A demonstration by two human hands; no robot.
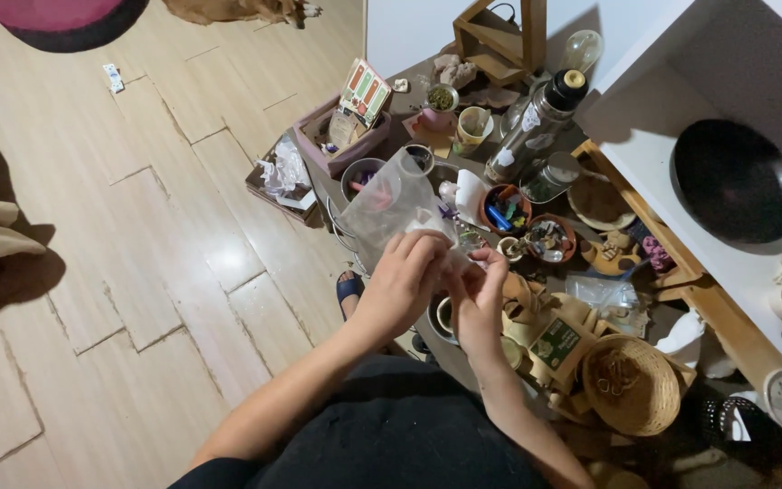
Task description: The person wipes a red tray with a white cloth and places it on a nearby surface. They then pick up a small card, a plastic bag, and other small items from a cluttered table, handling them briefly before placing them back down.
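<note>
Both my hands meet over a crowded low table, working at a clear plastic bag (393, 197). My left hand (402, 279) grips the bag's lower edge from the left. My right hand (479, 303) pinches the same edge from the right, its fingers curled around the plastic. The bag stands up and away from me, puffed and see-through, with something small and pale inside. What lies under my hands is hidden.
Small clay bowls of bits (506, 210) (547, 238), a dark glass bottle (536, 122), a woven basket (631, 385), a pink box (346, 136) and cups crowd the table. A white shelf with a black bowl (737, 181) stands right. Wooden floor (138, 272) lies left.
</note>
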